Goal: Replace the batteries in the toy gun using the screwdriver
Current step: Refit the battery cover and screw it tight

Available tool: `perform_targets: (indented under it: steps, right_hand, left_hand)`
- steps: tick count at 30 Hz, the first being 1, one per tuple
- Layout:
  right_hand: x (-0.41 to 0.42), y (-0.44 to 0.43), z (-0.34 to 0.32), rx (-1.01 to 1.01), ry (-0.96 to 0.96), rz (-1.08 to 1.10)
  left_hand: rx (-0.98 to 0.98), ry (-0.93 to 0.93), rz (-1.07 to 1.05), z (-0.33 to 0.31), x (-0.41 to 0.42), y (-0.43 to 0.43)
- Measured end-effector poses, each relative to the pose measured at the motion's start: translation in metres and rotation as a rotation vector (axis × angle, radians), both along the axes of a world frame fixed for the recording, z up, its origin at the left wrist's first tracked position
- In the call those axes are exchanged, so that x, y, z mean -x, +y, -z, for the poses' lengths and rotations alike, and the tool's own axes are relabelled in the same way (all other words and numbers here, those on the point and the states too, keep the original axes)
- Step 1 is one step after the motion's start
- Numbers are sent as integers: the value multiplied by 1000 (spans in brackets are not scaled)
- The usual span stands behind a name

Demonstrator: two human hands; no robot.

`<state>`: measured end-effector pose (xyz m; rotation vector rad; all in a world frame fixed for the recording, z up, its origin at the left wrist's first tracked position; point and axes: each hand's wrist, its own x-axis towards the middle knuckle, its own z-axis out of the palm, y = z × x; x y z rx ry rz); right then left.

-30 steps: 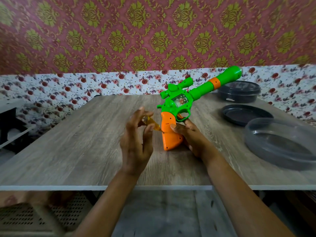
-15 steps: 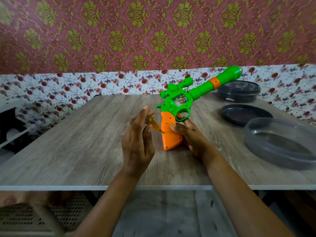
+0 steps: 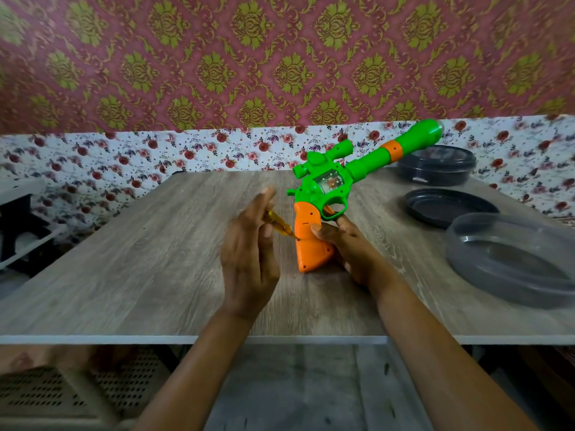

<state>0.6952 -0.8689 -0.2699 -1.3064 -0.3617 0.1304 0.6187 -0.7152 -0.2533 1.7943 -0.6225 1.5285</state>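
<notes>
Toy gun (image 3: pixel 329 185): green body with an orange grip (image 3: pixel 311 250). It stands on the butt of the grip near the middle of the wooden table (image 3: pixel 124 244), and the barrel slants up to the right.
Right hand (image 3: pixel 351 250): wraps the grip from the right side, thumb laid across the near face, fingers curled behind it (I can't see their tips from here).
Screwdriver (image 3: pixel 277 222): small, with an amber see-through handle. Its tip sits against the left edge of the grip, about halfway down.
Left hand (image 3: pixel 249 259): its back faces me, fingers nearly straight and a little blurred. I read a light pinch on the handle between fingers and thumb.
Right side of table: black lidded container (image 3: pixel 435 164) at the far edge, black dish (image 3: pixel 448 206) nearer, grey tub (image 3: pixel 513 259) nearest. All three are well apart from the gun.
</notes>
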Motion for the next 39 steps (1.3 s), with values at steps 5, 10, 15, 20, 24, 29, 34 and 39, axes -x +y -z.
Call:
perform_targets:
  steps: [5,10,15,20,24,29,34,39]
  right_hand:
    - [-1,-1,1,18,-5,1]
    - [-2,-1,1,19,14,12]
    - [-2,-1,2,37,11,12]
    - [-1,-1,2,23,9,-6]
    - [-1,-1,2,8,18,-5]
    - [-1,-1,1,7,24,-3]
    - [-1,-1,1,21,25,8]
    - [0,-1,0,34,19,6]
  left_hand:
    - [-62,-35,-13,0,-1,2]
    - [-8,-64,-60,0,-2,4]
    - [-11,-2,-5,0,2,0]
    - [-65,-19,41,-1,1,2]
    - [-18,-31,14,1,-1,5]
    - [-6,-45,-34,1,-2,3]
    - [-12,-48,-11,0,-2,4]
    - [-14,2,-25,-1,1,1]
